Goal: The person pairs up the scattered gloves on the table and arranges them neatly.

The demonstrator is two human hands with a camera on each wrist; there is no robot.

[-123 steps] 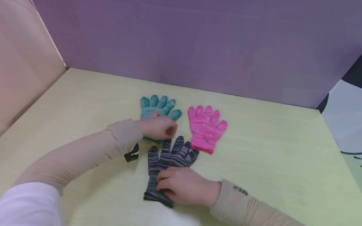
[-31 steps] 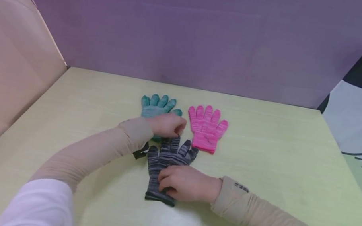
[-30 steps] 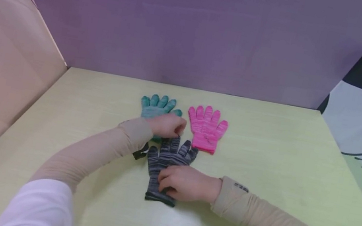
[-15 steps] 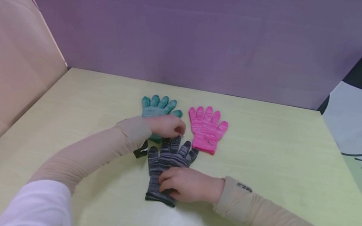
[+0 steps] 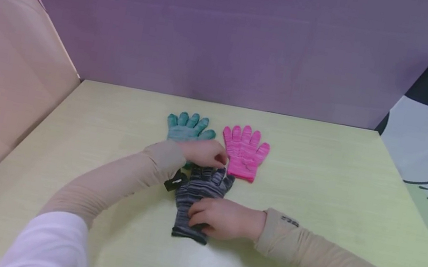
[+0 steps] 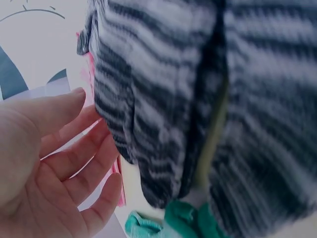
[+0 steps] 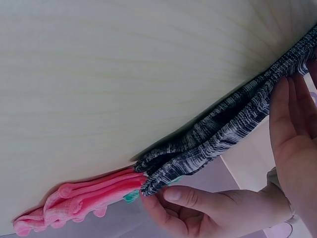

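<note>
A grey-and-black striped knit glove (image 5: 199, 193) lies on the table, cuff toward the near side. My left hand (image 5: 208, 151) is at the tips of its fingers. In the left wrist view, the left hand's fingers (image 6: 94, 166) are loosely bent beside the glove's edge, with the thumb standing off it. The right hand (image 5: 220, 218) rests on the glove's palm near the cuff, its fingers pressing the fabric in the right wrist view. Farther back lie a teal glove (image 5: 185, 132), partly hidden by the left hand, and a pink glove (image 5: 244, 151), fingers pointing away.
The pale wooden table (image 5: 336, 198) meets a purple panel (image 5: 231, 36) at the back. Printed panels stand on the left and right. A small black piece (image 5: 175, 180) shows below the left wrist and moves along with it.
My left hand has shifted right along the striped glove's fingertips, now covering more of its middle fingers. The right hand stays on the palm; the teal and pink gloves lie as before.
</note>
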